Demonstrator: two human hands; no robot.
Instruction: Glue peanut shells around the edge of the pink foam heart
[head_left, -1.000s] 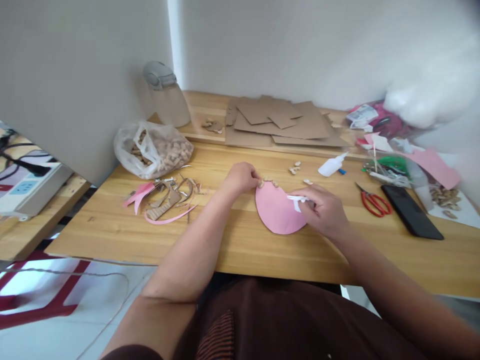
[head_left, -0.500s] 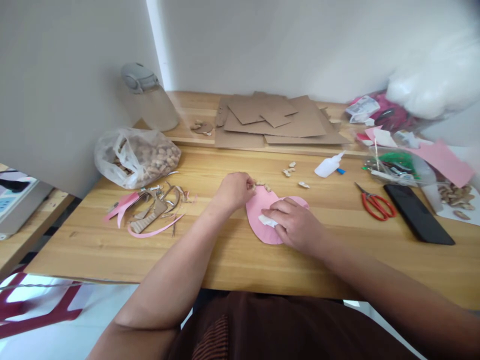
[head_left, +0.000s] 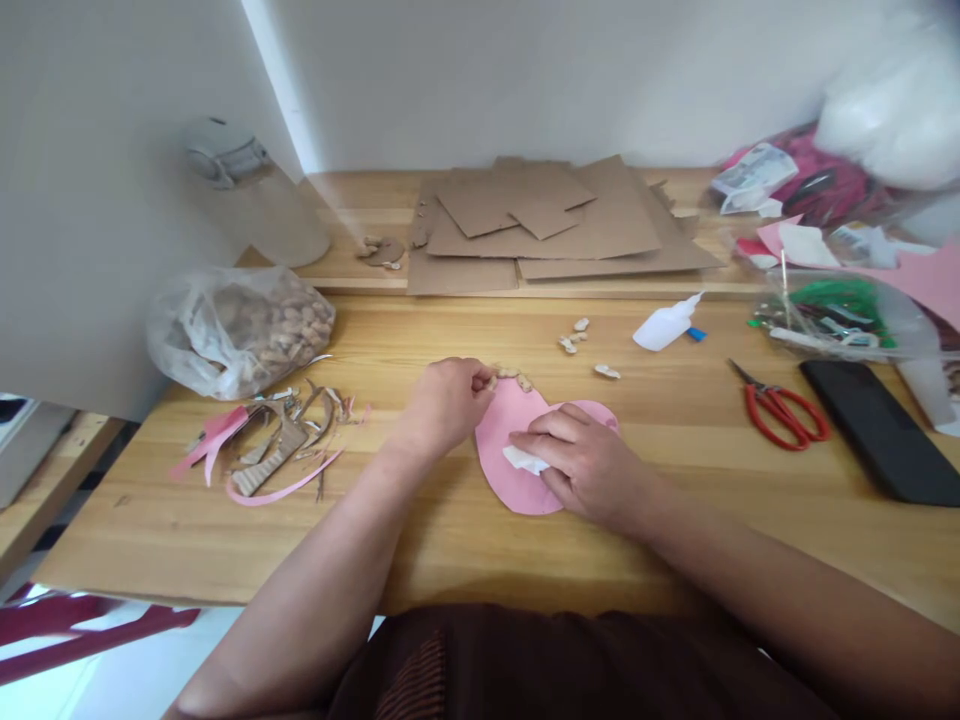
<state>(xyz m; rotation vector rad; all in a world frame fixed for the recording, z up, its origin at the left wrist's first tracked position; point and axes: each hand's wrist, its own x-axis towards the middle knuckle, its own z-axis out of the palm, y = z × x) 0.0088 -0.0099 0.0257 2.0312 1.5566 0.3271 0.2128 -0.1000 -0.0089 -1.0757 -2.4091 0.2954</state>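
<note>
While the left hand [head_left: 450,400] stays by the top edge of the pink paper [head_left: 499,440], the right hand [head_left: 592,465] has just come across onto it with a bit of white tissue [head_left: 525,461]. Now the paper has a hand at its edge and a hand on top, so it looks harder for it to slip.

The left fingers are pinched together on the end peanut [head_left: 492,382]. More small peanuts [head_left: 525,383] sit in a short row along the paper's edge, just beside those fingers. The right fingers are closed on the tissue, and it looks like they are pushing it down flat. The pink paper lies flat on the desk [head_left: 450,560], under the right fingers, and pokes out on both sides of them. I can't see the part that the hand hides.

Past the right fingers are a loose peanut [head_left: 606,371], a white glue bottle [head_left: 664,326] and its blue cap [head_left: 697,334]. Farther to the right of them are the red scissors [head_left: 776,412] and a black phone [head_left: 885,430]. Well to the left of the left fingers are a bag of peanuts [head_left: 296,320] and some cardboard scraps [head_left: 277,455]. Big cardboard sheets [head_left: 540,250] lie beyond both hands.
</note>
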